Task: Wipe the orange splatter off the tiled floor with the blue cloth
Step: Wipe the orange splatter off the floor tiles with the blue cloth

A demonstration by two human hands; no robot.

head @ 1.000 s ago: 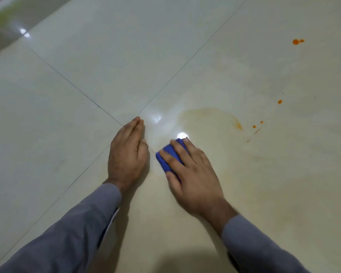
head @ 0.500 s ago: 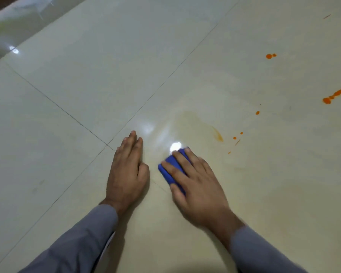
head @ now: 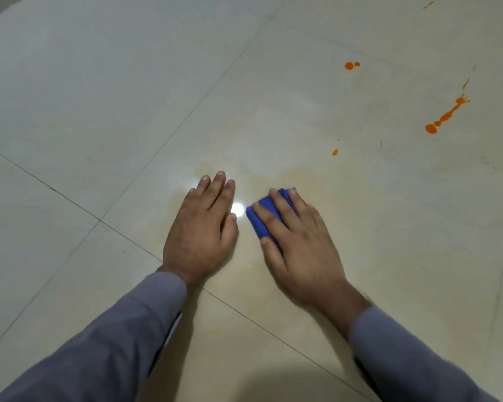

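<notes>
Orange splatter: a long streak with a round blob at its near end, on the tile well to the right of and beyond the hands; two small dots farther off and one small drop nearer.
Floor: glossy cream tiles with thin dark grout lines; a bright spot of reflected light sits between the two hands; a faint yellowish film shows on the tile around and beyond the hands.
Blue cloth: folded into a small pad, lying on the floor under the right hand, apart from every orange mark.
Right hand: palm down on the cloth, fingers straight and slightly spread, pressing it to the tile (only the pad's left and far edges show).
Left hand: flat on the bare tile just beside the cloth, fingers straight and together, holding nothing.
Sleeves: grey, long, covering both forearms to the wrist.
</notes>
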